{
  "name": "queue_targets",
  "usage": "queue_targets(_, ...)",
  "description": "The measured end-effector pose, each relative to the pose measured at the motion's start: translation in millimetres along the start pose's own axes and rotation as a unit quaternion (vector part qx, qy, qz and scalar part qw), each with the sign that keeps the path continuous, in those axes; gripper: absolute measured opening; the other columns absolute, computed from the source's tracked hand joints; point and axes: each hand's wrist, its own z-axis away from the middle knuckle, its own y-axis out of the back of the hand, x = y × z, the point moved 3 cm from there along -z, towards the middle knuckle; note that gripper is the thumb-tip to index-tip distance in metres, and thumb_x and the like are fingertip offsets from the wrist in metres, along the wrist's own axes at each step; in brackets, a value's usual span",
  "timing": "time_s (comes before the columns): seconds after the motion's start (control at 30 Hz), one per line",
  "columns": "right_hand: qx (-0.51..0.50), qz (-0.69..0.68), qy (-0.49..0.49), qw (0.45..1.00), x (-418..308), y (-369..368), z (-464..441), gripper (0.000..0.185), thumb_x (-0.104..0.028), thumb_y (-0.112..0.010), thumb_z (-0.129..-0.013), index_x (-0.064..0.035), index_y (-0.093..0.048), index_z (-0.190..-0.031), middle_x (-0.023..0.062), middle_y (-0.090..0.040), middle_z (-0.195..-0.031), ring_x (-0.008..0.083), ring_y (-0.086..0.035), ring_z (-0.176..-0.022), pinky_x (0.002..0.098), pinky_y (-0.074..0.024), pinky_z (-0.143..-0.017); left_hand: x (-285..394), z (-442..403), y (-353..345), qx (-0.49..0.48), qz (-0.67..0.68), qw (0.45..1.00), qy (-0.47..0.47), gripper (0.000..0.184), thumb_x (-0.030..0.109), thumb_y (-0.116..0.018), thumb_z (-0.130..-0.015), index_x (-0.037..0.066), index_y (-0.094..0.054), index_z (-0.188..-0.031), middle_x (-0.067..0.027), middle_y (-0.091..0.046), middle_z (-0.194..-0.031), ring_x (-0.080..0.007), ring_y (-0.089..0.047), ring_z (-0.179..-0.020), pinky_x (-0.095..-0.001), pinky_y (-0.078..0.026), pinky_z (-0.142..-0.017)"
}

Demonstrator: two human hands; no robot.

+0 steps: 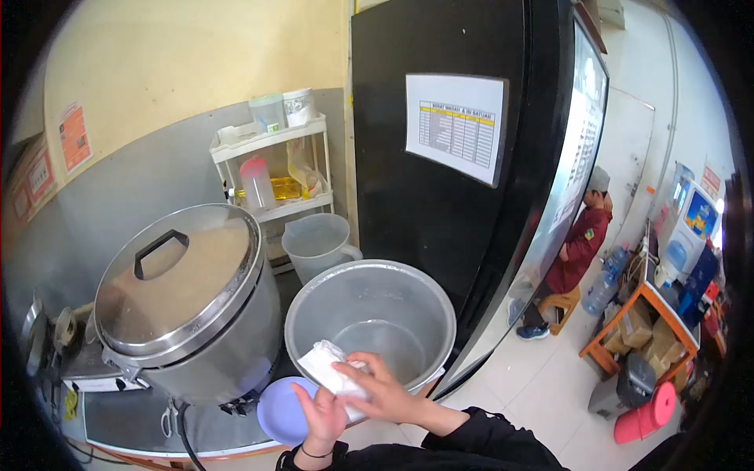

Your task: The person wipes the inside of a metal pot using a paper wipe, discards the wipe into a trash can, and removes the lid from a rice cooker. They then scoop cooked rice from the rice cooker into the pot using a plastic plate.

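Note:
A crumpled white cloth or tissue point(323, 367) is at the near rim of a large metal pot point(369, 271). My right hand point(383, 394) grips it, its fingers bent over the top. My left hand point(323, 418) is just beside it, thumb and forefinger spread apart, with nothing seen in it. A little water or wet sheen shows on the pot's bottom. Below my left hand, partly covered by it, lies a light purple plate point(279, 412).
A big lidded steel cooker point(212, 345) stands left of the pot. Behind are a measuring jug point(316, 243) and a white shelf rack point(271, 210). A black fridge point(432, 204) stands close on the right. Scissors point(167, 420) and a black cable lie on the counter. A person in maroon point(580, 243) sits beyond.

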Motion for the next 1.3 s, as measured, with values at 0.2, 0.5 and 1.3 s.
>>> queue_targets(0.2,-0.077,0.129,0.060,0.987,78,48,-45,0.038,0.001,-0.054,-0.063,-0.0098,-0.055,-0.099,0.0085,-0.051,-0.096,0.0254,-0.048,-0.094,0.0344,-0.0367,-0.082,18,-31,37,0.037,-0.435,0.873,-0.217,0.057,0.030,-0.047,-0.078,0.000,-0.027,-0.121,-0.0170,-0.042,-0.111,-0.0268,-0.040,-0.107,-0.0332,-0.029,-0.090)
queue_targets(0.5,-0.403,0.504,0.433,0.629,255,-13,-117,0.038,-0.012,-0.046,-0.068,0.0002,-0.050,-0.103,0.0069,-0.042,-0.117,0.0231,-0.035,-0.112,0.0355,-0.0216,-0.098,-6,-94,118,0.164,-0.297,0.919,-0.199,0.071,-0.015,-0.040,-0.057,0.004,-0.023,-0.124,-0.0166,-0.029,-0.124,-0.0239,-0.028,-0.116,-0.0307,-0.023,-0.095)
queue_targets(1.3,-0.120,-0.081,-0.688,0.711,307,-84,-9,0.028,-0.006,-0.046,-0.069,0.0005,-0.050,-0.097,0.0115,-0.053,-0.087,0.0196,-0.051,-0.078,0.0321,-0.0416,-0.065,-4,-89,110,0.239,-0.146,0.930,-0.238,0.059,-0.020,-0.039,-0.058,0.003,-0.033,-0.112,-0.0141,-0.023,-0.128,-0.0225,-0.022,-0.120,-0.0343,-0.020,-0.096)
